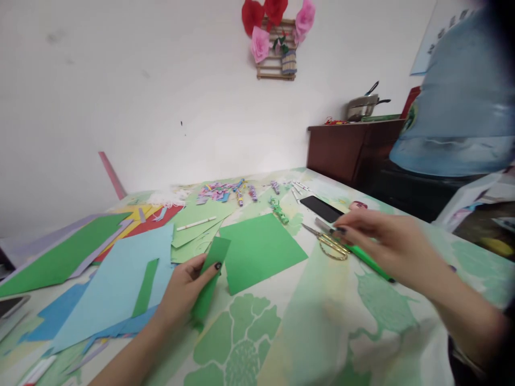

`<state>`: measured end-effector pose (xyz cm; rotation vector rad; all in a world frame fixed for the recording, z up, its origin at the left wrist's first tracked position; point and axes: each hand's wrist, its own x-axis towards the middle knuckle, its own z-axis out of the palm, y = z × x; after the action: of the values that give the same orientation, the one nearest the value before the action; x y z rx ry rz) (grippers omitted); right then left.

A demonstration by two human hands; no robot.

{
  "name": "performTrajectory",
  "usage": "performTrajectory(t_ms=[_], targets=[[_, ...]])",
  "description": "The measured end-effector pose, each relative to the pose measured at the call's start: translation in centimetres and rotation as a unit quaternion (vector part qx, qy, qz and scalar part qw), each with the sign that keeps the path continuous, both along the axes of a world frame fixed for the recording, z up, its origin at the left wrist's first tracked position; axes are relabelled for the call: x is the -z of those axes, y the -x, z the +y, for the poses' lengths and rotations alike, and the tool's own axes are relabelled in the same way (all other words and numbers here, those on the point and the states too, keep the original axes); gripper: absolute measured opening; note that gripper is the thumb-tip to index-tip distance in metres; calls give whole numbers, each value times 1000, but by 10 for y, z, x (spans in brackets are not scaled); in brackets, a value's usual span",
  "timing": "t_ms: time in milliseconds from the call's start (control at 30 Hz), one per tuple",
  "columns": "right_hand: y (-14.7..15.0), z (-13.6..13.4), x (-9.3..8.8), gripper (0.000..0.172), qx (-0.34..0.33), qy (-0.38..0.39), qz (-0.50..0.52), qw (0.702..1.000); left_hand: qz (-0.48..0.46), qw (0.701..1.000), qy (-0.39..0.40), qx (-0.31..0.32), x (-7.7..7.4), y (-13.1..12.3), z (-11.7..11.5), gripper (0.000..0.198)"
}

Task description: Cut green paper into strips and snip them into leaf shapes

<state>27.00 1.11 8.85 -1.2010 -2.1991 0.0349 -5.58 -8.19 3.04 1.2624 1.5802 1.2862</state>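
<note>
My left hand (187, 284) pinches a narrow green paper strip (219, 252) between thumb and fingers, tilted above the tablecloth. Just right of it lies a square sheet of green paper (261, 249). My right hand (382, 241), slightly blurred, has its thumb and fingers closed around a green utility knife (372, 264), whose grey end points to the back left. Whether the knife is off the table I cannot tell. Gold-handled scissors (332, 247) lie beside the knife, partly under the fingertips. Another green strip (145, 287) rests on light blue paper (124, 279) to the left.
Coloured paper sheets (68, 252) cover the left side. Small paper scraps (217, 192), rolled paper pieces (278, 210) and white sticks (298, 188) lie at the back. A black phone (321, 208) is near the scissors. A water bottle (454, 107) stands at right.
</note>
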Motion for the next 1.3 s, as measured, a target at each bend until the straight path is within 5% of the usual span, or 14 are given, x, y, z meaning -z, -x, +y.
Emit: performTrajectory(t_ms=[100, 300, 567, 733, 1100, 1233, 1300], targets=[[5, 27, 19, 15, 70, 106, -172, 977, -27, 1000, 2, 2, -6, -5, 1, 24], [13, 57, 59, 9, 109, 148, -260, 948, -53, 997, 5, 46, -15, -25, 10, 26], [20, 81, 59, 34, 122, 180, -268, 939, -77, 992, 3, 98, -12, -29, 28, 22], [25, 90, 53, 62, 97, 230, -221, 943, -91, 991, 31, 88, -4, -24, 25, 28], [11, 97, 13, 46, -5, 388, 32, 921, -188, 974, 57, 110, -10, -15, 20, 24], [34, 78, 0, 47, -124, 407, 147, 893, -202, 971, 58, 112, -11, -15, 22, 33], [56, 63, 3, 48, -210, 453, 227, 836, -198, 973, 47, 110, -12, -16, 23, 34]])
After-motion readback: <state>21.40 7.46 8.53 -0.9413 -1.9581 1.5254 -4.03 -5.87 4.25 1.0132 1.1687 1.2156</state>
